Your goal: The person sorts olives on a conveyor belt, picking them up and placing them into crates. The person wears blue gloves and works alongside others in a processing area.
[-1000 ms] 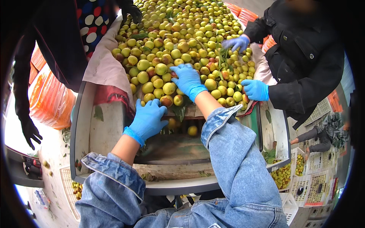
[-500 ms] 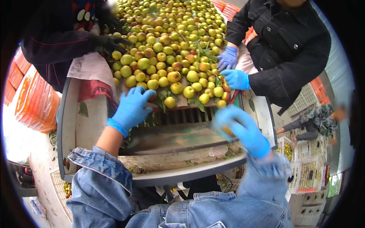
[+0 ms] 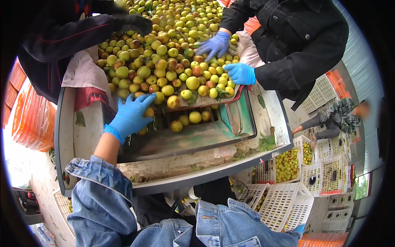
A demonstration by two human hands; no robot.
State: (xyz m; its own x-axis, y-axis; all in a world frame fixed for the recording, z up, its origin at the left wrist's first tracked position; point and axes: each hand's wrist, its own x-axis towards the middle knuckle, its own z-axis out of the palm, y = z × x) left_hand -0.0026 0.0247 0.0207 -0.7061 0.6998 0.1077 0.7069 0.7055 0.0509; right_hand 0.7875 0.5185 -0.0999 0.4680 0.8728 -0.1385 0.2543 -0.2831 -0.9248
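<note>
Head view: L hand (image 3: 130, 116) is resting at the front L edge of the fruit heap (image 3: 161, 50), about the same spot as 0.5 s ago. Its fingers are spreading & bending a bit, touching fruit but not visibly gripping any; can't tell what's under the palm. R hand (image 3: 300, 227) is now showing only as a scrap of blue glove low at R, near a white crate (image 3: 278, 204); it's no longer blurring over the tray (image 3: 205, 172) w/ a fruit as 0.5 s ago. Can't tell its fingers or any hold.

Approx. 4 loose fruit (image 3: 195, 117) are now lying just below the heap's front edge, above the greenish board (image 3: 181, 140); that gap was showing bare before. Co-worker's purple-gloved hand (image 3: 215, 45) is now reaching in over the heap, vs. at its R edge earlier; their light-blue-gloved hand (image 3: 241, 74) is staying at the R front corner.
</note>
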